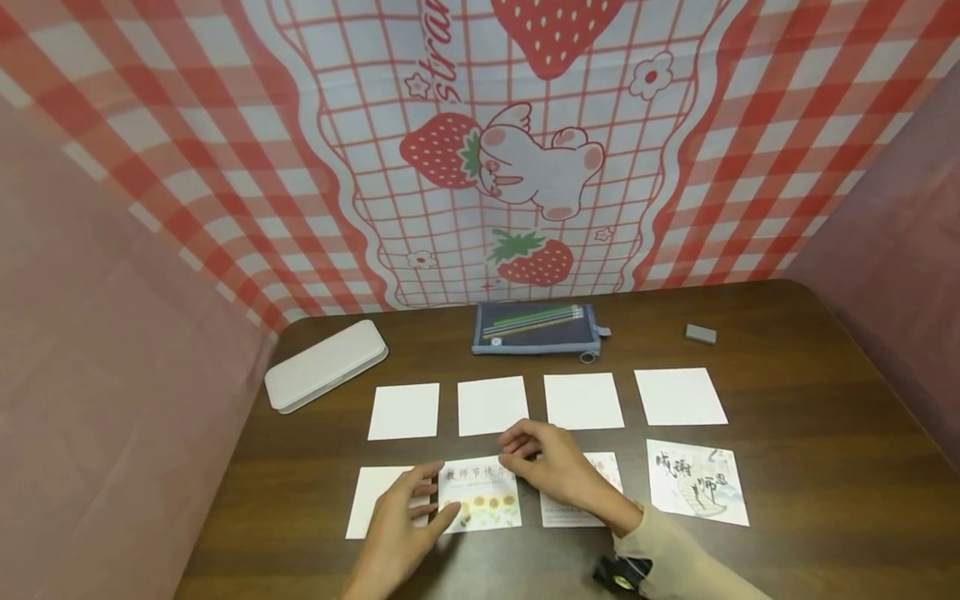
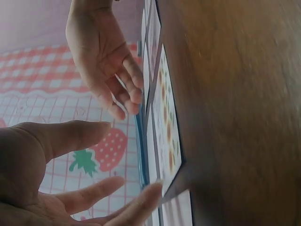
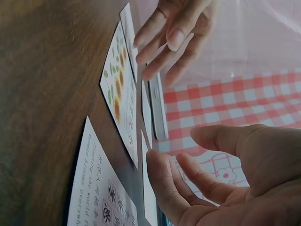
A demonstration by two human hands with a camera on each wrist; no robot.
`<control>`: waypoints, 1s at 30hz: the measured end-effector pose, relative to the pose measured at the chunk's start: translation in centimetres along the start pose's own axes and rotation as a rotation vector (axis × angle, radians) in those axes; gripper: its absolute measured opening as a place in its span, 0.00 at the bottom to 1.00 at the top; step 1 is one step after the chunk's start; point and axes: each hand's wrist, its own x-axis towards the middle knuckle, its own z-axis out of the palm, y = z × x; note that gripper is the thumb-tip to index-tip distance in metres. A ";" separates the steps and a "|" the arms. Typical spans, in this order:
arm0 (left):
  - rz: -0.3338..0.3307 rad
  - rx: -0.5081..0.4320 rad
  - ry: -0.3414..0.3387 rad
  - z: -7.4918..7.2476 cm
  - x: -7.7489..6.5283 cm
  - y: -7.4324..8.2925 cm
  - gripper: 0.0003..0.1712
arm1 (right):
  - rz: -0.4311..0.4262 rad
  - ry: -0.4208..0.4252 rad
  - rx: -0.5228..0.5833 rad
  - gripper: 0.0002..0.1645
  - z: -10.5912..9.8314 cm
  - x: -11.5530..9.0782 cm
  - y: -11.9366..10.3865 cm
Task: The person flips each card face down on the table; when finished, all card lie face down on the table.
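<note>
A card printed with sunflowers (image 1: 483,507) lies on the table between my hands. My left hand (image 1: 405,518) hovers at its left edge, fingers spread and overlapping a plain white card (image 1: 365,500) in the head view. Over its upper right corner is my right hand (image 1: 561,473), loosely bent, with nothing between thumb and fingers. In both wrist views the hands are raised above the cards, apart from the sunflower card (image 3: 120,89). Partly under the right forearm in the head view lies a pink-printed card (image 1: 570,515). A card with black brush lettering (image 1: 697,482) is farther right.
Behind the front row, several blank white cards (image 1: 407,411) lie in a line. Farther back are a white case (image 1: 326,367), a blue mesh pouch (image 1: 536,343) with pencils and a grey eraser (image 1: 701,334). A strawberry-patterned cloth (image 1: 517,250) hangs behind the table.
</note>
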 end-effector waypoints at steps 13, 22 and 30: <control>0.055 0.133 0.018 1.4 -0.4 0.6 0.38 | -0.001 -0.009 0.113 0.19 -0.3 -1.2 0.3; 0.020 0.182 0.043 1.5 -0.5 0.8 0.38 | 0.017 -0.022 0.134 0.20 -0.1 -1.8 0.0; 0.004 0.187 0.042 1.7 -0.6 0.7 0.40 | 0.036 -0.024 0.150 0.22 0.0 -2.4 -0.1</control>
